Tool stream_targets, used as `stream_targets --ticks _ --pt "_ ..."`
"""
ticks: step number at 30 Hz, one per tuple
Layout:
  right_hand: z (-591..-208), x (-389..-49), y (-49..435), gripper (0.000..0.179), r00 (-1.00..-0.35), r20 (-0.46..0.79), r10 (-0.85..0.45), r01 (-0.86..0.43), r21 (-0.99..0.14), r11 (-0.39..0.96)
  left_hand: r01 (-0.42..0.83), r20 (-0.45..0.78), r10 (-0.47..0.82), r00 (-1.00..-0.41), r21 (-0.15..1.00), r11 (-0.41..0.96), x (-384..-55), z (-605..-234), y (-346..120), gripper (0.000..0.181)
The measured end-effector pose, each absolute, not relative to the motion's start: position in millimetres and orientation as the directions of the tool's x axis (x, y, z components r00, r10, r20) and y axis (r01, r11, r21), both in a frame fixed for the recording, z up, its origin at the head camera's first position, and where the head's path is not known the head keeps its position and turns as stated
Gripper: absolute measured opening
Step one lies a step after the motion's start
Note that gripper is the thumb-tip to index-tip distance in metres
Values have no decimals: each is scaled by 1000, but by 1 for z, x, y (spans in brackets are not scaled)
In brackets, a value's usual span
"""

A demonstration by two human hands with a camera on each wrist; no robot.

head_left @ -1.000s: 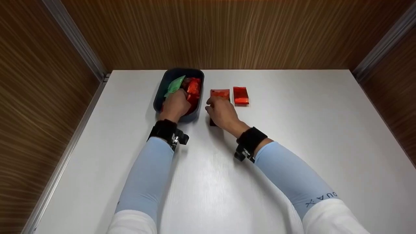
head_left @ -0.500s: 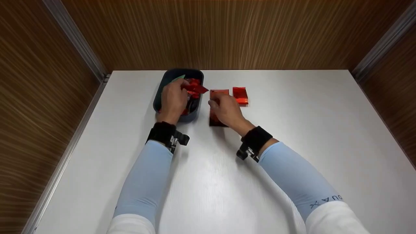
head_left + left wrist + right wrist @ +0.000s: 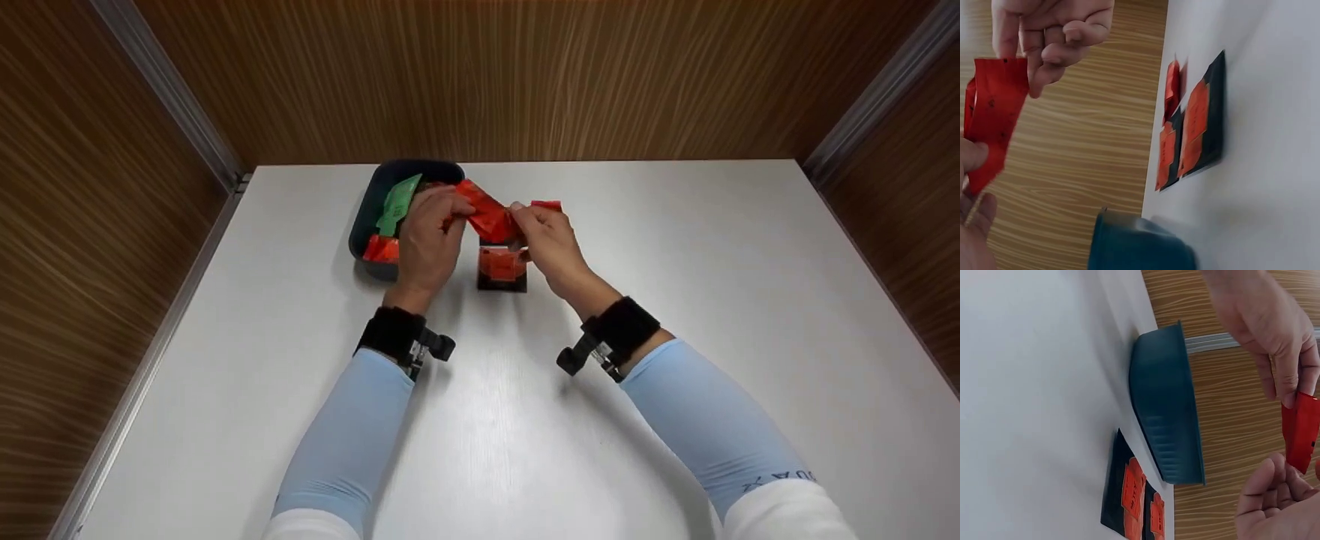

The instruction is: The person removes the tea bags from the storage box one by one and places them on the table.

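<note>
A shiny red sachet (image 3: pixel 484 211) is held up over the table between both hands. My left hand (image 3: pixel 431 244) pinches its left end between thumb and fingers; in the right wrist view this hand (image 3: pixel 1275 332) reaches down from the top. At the opposite end, my right hand (image 3: pixel 553 247) pinches the sachet's edge, which shows in the left wrist view with the other fingers of that hand (image 3: pixel 1061 31) loosely curled. Just left of the hands stands a dark blue tub (image 3: pixel 358 225) containing a green sachet (image 3: pixel 397 204) and red ones (image 3: pixel 381 248), partly covered by my left hand.
Two black-and-red packets (image 3: pixel 1199 121) lie in a row on the white table (image 3: pixel 480 420), below the raised sachet. Another red sachet (image 3: pixel 1171 90) lies beside them, mostly behind my right hand in the head view. Wood-grain panels (image 3: pixel 510 82) border the table.
My left hand has lifted the red sachet out of the tub and moved right with it. My right hand has come off the packets on the table and taken the sachet's other end.
</note>
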State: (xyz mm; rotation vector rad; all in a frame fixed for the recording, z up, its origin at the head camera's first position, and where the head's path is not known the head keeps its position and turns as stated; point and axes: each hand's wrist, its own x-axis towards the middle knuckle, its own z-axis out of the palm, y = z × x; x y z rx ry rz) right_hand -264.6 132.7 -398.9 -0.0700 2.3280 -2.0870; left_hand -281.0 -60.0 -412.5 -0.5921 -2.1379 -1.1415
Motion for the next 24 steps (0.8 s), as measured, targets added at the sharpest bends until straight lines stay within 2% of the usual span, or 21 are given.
stream_targets --ticks 2,4,6,9,13,15,18,24 --pt "-398 -261 134 33 -998 -19 -59 13 -995 100 667 733 105 -672 537 516 -278 -417 -56 11" --pt "-399 -257 136 29 -997 -42 -71 35 -996 87 657 725 96 -682 549 517 -274 -420 -51 11" --pt "-400 -253 138 27 -996 -48 -69 44 -997 65 618 686 64 -725 606 500 -269 -422 -46 12" --pt "-404 -249 141 27 -999 -22 -45 22 -1000 17 519 563 16 -827 750 409 -261 -420 -37 18" --pt "-409 -245 147 27 -999 39 -15 -39 -999 2 396 400 50 -915 867 304 -250 -418 -23 31" --pt "-412 -243 152 28 -998 67 2 -67 -997 42 363 354 88 -931 879 310 -247 -417 -16 35" --pt "-416 -243 160 30 -995 89 36 -81 -982 170 319 296 119 -948 875 364 -247 -416 -5 38" --pt "-428 -244 174 33 -997 38 67 -9 -925 380 260 176 202 -964 793 551 -250 -420 11 49"
